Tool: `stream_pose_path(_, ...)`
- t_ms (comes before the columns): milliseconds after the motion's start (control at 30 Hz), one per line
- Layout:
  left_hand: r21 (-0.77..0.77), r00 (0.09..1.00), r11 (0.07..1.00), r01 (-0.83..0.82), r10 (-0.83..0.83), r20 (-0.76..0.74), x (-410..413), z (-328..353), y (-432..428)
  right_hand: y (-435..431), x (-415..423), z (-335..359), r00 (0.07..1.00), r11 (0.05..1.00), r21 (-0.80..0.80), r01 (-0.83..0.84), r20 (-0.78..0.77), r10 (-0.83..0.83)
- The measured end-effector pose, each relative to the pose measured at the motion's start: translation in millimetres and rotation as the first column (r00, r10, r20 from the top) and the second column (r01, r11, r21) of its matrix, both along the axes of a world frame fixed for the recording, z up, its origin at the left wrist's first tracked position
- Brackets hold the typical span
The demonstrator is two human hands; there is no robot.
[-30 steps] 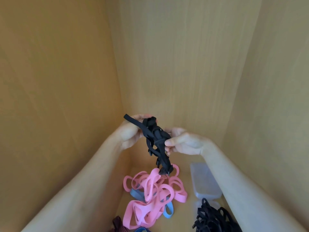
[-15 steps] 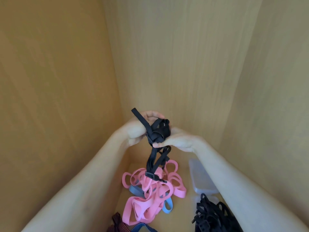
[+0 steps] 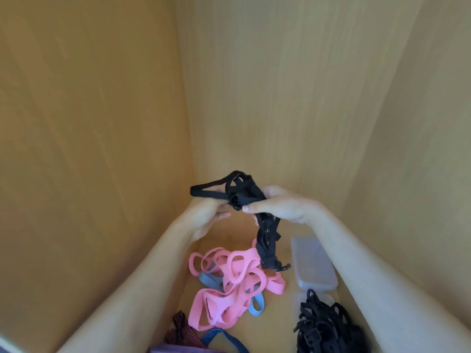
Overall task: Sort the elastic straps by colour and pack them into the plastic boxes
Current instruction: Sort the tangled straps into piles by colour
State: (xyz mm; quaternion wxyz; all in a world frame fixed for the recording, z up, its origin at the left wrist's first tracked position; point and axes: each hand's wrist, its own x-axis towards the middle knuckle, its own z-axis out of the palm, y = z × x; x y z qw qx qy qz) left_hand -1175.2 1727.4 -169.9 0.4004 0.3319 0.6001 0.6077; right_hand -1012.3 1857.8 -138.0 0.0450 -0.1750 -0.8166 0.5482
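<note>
Two bare hands, one left hand (image 3: 207,216) and one right hand (image 3: 283,205), are at the centre of the frame. Black elastic straps form two groups: one tangled black bundle (image 3: 267,238) at centre and one black heap (image 3: 321,327) at lower right. The straps within each group are too tangled to count. One pile of pink elastic loops (image 3: 237,273) is at lower centre. Light blue elastic (image 3: 256,307) shows in two spots. One dark blue strap (image 3: 224,338) and one maroon striped strap (image 3: 178,329) are at the bottom edge. There are two clear plastic boxes: one lidded box (image 3: 313,263) and one mostly covered box (image 3: 327,298).

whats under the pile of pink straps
Light blue straps poke out from beneath the pink straps at the pile's left edge and lower right. All lie on the wooden floor. How far the blue ones run underneath, or whether more hide there, is covered.
</note>
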Motion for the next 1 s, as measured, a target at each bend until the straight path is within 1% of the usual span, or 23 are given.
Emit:
stream_pose_path(67,-0.046,0.999,0.999,0.012,-0.014,-0.045,11,-12,-6,2,-1,5,0.999,0.999,0.031,0.042,-0.031,-0.042)
stream_pose_path(100,-0.088,0.995,0.996,0.025,-0.034,-0.096,17,-20,-8,2,-1,8,0.997,0.998,0.020,0.056,-0.051,-0.055)
stream_pose_path(167,-0.168,0.983,0.984,0.059,-0.086,-0.162,29,-33,-11,5,-1,14,0.995,0.999,-0.025,0.047,-0.086,-0.049)
stream_pose_path(267,-0.205,0.965,0.966,0.161,-0.197,-0.175,43,-50,-14,6,-1,23,0.987,0.993,-0.114,0.042,-0.152,-0.059)
stream_pose_path(333,-0.215,0.933,0.961,0.176,-0.232,-0.274,52,-61,-13,6,-1,25,0.981,0.985,-0.167,0.049,-0.179,-0.080)
stream_pose_path(400,-0.196,0.912,0.974,0.113,-0.180,-0.369,58,-67,-11,6,-1,26,0.976,0.978,-0.203,0.044,-0.200,-0.085)
stream_pose_path(500,-0.132,0.879,0.991,-0.034,-0.033,-0.476,56,-74,-9,8,2,25,0.964,0.965,-0.253,0.061,-0.235,-0.123)
stream_pose_path(567,-0.105,0.871,0.989,-0.108,0.043,-0.489,52,-76,-10,10,5,23,0.956,0.959,-0.275,0.074,-0.254,-0.147)
stream_pose_path(633,-0.100,0.882,0.989,-0.106,0.047,-0.469,49,-77,-12,11,9,22,0.953,0.955,-0.283,0.089,-0.254,-0.164)
stream_pose_path(700,-0.106,0.890,0.991,-0.085,0.027,-0.455,47,-78,-13,12,10,20,0.953,0.956,-0.272,0.109,-0.245,-0.178)
stream_pose_path(767,-0.121,0.908,0.991,-0.052,-0.004,-0.420,46,-78,-14,10,9,16,0.957,0.967,-0.223,0.126,-0.229,-0.178)
stream_pose_path(867,-0.135,0.936,0.991,-0.018,-0.031,-0.351,42,-73,-16,4,6,9,0.972,0.985,-0.098,0.140,-0.174,-0.156)
stream_pose_path(1000,-0.110,0.941,0.994,-0.028,-0.011,-0.339,39,-68,-18,-2,-1,-9,0.990,0.987,0.090,0.133,-0.064,-0.128)
